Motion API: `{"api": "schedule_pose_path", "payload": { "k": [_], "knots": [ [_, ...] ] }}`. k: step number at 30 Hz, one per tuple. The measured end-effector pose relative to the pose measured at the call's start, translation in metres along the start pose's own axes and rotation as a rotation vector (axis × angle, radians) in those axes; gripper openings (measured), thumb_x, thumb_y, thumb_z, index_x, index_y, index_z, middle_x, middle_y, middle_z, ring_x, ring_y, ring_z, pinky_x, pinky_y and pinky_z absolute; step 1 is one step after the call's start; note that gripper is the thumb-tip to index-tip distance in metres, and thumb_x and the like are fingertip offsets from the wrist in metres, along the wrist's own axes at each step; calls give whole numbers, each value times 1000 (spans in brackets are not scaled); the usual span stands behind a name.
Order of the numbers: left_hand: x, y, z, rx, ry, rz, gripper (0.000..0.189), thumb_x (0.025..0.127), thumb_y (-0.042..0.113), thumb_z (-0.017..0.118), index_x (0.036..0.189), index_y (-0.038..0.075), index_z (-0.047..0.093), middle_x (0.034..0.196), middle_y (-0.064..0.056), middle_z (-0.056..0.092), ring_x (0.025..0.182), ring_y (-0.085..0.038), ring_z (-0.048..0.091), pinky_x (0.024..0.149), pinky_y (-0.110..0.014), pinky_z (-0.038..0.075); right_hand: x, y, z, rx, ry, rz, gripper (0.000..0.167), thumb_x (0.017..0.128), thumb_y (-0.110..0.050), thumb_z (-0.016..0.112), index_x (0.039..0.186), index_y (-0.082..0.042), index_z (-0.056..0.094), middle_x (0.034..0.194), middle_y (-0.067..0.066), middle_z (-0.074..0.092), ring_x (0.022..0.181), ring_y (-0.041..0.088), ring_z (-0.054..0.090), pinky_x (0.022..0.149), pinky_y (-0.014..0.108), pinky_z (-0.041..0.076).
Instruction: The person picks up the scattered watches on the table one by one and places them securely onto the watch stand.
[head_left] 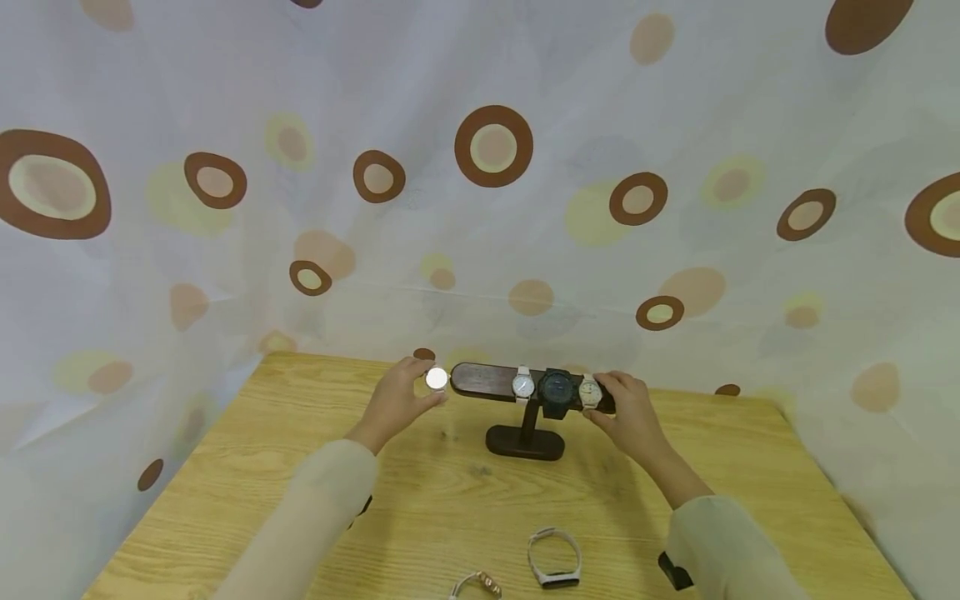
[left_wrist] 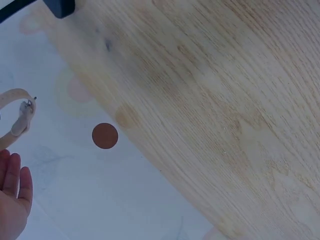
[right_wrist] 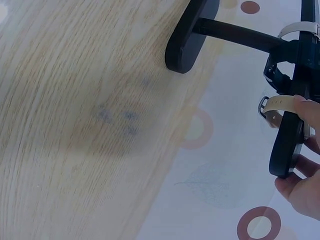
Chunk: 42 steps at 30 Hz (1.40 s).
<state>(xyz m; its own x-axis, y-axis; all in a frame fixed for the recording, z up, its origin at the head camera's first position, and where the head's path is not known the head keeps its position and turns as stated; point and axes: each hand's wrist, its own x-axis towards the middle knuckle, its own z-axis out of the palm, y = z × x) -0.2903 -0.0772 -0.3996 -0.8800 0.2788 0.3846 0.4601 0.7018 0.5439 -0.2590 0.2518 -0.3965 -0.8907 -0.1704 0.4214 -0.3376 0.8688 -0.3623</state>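
Left of its middle, near the far edge of the desk (head_left: 247,467), the left hand (head_left: 397,398) pinches a pale watch (head_left: 437,379) between thumb and fingertips, the gap between them only as wide as the watch; its face is blown out by glare, and the left wrist view shows its strap buckled into a loop. This watch is just beside the left end of the dark stand (head_left: 483,380), apart from it. Toward the desk's near side a slim bracelet (head_left: 489,583) lies partly out of view. On the stand's bar, right of its middle, sits a white watch (head_left: 523,385); below it, back on the near side of the desk, a fitness band (head_left: 560,579) rests as a loop. Next along the bar come a bulky black watch (head_left: 557,388), then a cream watch (head_left: 590,392) near the right end, where the right hand (head_left: 628,410) grips — thumb and fingers bent around the bar, one finger touching the cream strap. By count, three wrist pieces are on the stand and three off it — one in hand, two on the desk — so the work looks roughly half done. No box or tray shows; the stand alone holds watches.
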Motion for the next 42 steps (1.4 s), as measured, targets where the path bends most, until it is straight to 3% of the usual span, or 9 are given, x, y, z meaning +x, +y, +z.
{"api": "schedule_pose_path", "payload": {
  "k": [13, 22, 32, 42],
  "knots": [
    [8, 4, 10, -29, -8, -27, 52, 78, 18, 74, 122, -2, 57, 122, -17, 59, 115, -33, 55, 97, -45, 46, -2, 3, 6, 23, 6, 3, 50, 78, -8, 73, 121, 9, 54, 119, 29, 52, 112, 48, 46, 91, 57, 44],
    [16, 7, 12, -53, -56, -69, 59, 78, 15, 73, 130, -1, 51, 128, -19, 54, 116, -32, 54, 96, -43, 48, -2, 5, 5, 36, -32, 2, 52, 80, -9, 71, 125, 9, 51, 123, 29, 50, 112, 45, 49, 88, 52, 49],
    [19, 6, 11, -129, -104, -30, 59, 77, 14, 72, 130, -3, 50, 131, -22, 52, 121, -36, 50, 98, -46, 46, -2, 5, 3, 39, -26, -5, 52, 81, -7, 70, 126, 8, 51, 124, 27, 50, 107, 42, 55, 84, 50, 51],
    [24, 9, 14, -116, -142, -30, 59, 77, 16, 72, 130, -1, 51, 134, -21, 49, 124, -36, 47, 100, -46, 44, -2, 6, 2, 24, -13, -1, 51, 81, -7, 70, 126, 8, 51, 124, 26, 50, 108, 41, 55, 85, 49, 51]
  ]
}}
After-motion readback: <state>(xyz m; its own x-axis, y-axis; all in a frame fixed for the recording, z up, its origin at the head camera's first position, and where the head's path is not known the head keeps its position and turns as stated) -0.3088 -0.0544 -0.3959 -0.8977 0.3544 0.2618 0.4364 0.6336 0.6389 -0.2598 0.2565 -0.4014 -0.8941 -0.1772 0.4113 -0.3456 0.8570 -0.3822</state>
